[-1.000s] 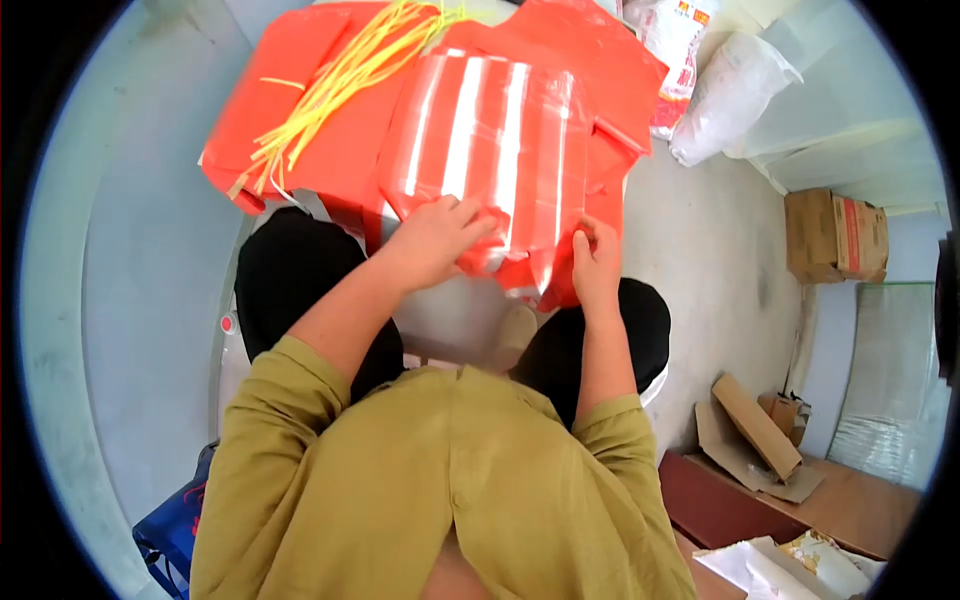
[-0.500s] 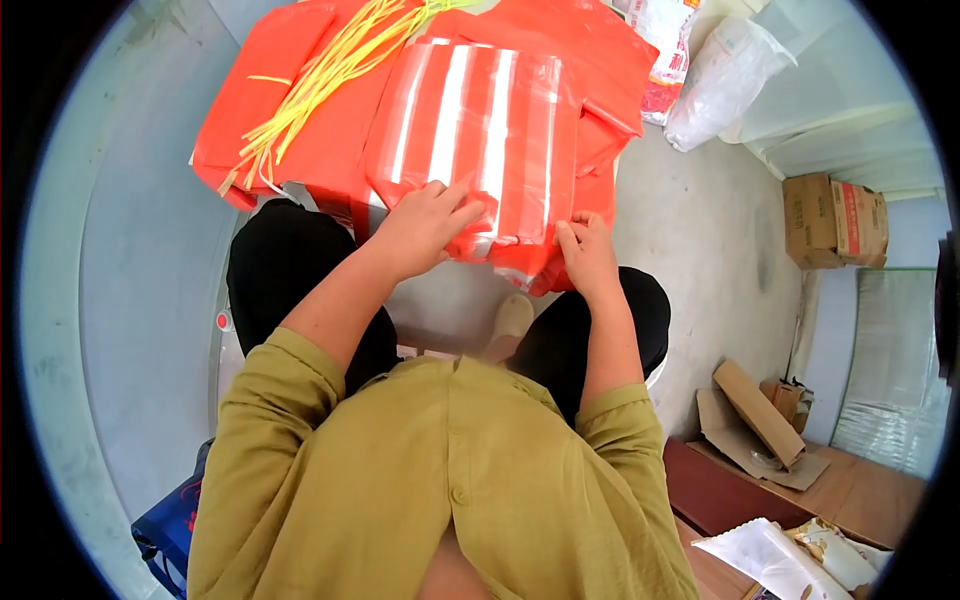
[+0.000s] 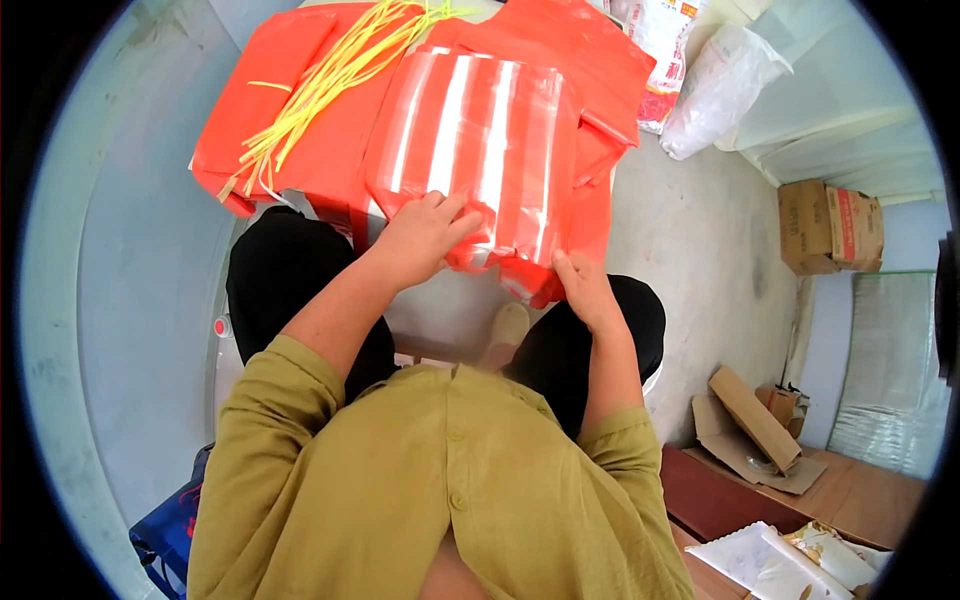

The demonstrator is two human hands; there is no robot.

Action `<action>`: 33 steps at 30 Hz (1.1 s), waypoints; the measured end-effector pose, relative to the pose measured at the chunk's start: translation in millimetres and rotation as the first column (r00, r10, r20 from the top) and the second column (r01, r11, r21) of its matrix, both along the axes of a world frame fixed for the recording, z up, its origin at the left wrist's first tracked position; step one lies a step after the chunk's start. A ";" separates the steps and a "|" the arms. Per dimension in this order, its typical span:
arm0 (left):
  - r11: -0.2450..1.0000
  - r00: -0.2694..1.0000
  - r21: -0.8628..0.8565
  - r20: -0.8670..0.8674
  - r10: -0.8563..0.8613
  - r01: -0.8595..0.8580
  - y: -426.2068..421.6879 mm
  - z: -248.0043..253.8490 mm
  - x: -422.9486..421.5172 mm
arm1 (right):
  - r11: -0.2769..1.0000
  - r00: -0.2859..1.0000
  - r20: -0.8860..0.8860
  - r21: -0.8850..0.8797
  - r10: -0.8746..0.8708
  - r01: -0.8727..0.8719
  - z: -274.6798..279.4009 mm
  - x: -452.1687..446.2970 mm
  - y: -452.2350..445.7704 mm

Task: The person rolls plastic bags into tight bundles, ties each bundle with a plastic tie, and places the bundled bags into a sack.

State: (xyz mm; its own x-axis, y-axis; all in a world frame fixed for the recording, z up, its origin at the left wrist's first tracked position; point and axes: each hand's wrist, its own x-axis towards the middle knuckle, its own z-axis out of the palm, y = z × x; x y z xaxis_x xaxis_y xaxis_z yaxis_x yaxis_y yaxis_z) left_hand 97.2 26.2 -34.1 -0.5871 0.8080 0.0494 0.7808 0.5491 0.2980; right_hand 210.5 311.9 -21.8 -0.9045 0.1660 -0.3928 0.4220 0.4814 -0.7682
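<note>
A red plastic bag [image 3: 470, 150] with shiny white stripes lies on a pile of red plastic sheeting [image 3: 275, 75] in front of me. My left hand [image 3: 420, 238] is closed on the bag's near left part, its fingers bent over the film. At the near right corner, my right hand [image 3: 587, 285] pinches the bag's edge between thumb and fingers. Crumpled film hangs down between the two hands. Beyond my left hand, a bundle of yellow ties [image 3: 325, 85] rests on the sheeting.
My knees [image 3: 290, 270] stand on either side below the pile. A white printed sack [image 3: 665, 50] and a translucent plastic bag [image 3: 715, 95] are at the far right. Farther right are a cardboard box [image 3: 830, 228] and flattened cardboard [image 3: 750, 430] by a wooden surface [image 3: 860, 505].
My right hand has drawn slightly down and toward me with the bag's corner. The left hand has shifted a little, still at the bag's near edge.
</note>
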 end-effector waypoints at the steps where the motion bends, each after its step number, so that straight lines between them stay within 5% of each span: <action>1: 1.000 1.000 0.000 -0.003 -0.002 0.002 0.1 -1.2 -0.6 | 0.997 1.000 0.018 -0.080 0.009 -0.008 9.2 7.6 -2.8; 7: 1.000 1.000 0.014 -0.028 -0.003 0.004 0.1 1.8 1.6 | 0.998 0.998 -0.019 -0.034 0.055 -0.055 -13.1 39.8 20.5; 10: 1.000 0.998 0.004 -0.063 -0.009 0.010 0.6 -4.1 0.3 | 0.977 0.996 -0.063 -0.207 -0.071 0.056 -15.2 41.0 25.6; 14: 0.999 0.996 0.054 -0.092 -0.007 0.012 -0.8 -7.2 0.4 | 0.981 0.965 -0.185 0.026 -0.186 0.194 -15.3 29.5 20.0; 17: 0.996 0.996 0.088 -0.086 0.000 0.008 -2.9 -10.6 -0.4 | 0.988 0.924 -0.363 0.049 -0.118 0.146 -7.7 18.5 -8.5; 21: 0.993 0.999 0.118 -0.048 0.008 -0.002 -2.5 -10.0 -0.6 | 0.815 0.693 -0.536 0.565 0.482 -0.130 -12.5 -5.4 -53.7; 27: 0.991 1.000 0.132 0.025 0.001 -0.004 -7.9 -2.4 -0.1 | 0.706 0.479 -0.623 0.708 0.619 0.008 -46.1 -35.1 -80.4; 30: 0.994 0.999 0.112 0.051 -0.008 0.002 -10.0 4.6 1.1 | 0.748 0.462 -0.635 0.657 0.619 -0.100 -40.1 -34.1 -79.1; 33: 0.995 0.994 0.090 0.111 0.020 -0.030 -7.2 15.5 4.7 | 0.854 0.577 -0.660 0.501 0.481 -0.139 -26.5 -31.5 -81.1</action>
State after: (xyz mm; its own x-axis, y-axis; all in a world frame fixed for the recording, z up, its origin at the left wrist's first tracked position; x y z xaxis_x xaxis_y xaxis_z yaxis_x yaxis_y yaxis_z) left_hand 101.9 18.9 -18.6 -0.6133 0.7878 0.0565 0.7268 0.5350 0.4307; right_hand 179.0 230.8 -48.3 -0.8609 -0.2162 0.4605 -0.4422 0.7656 -0.4672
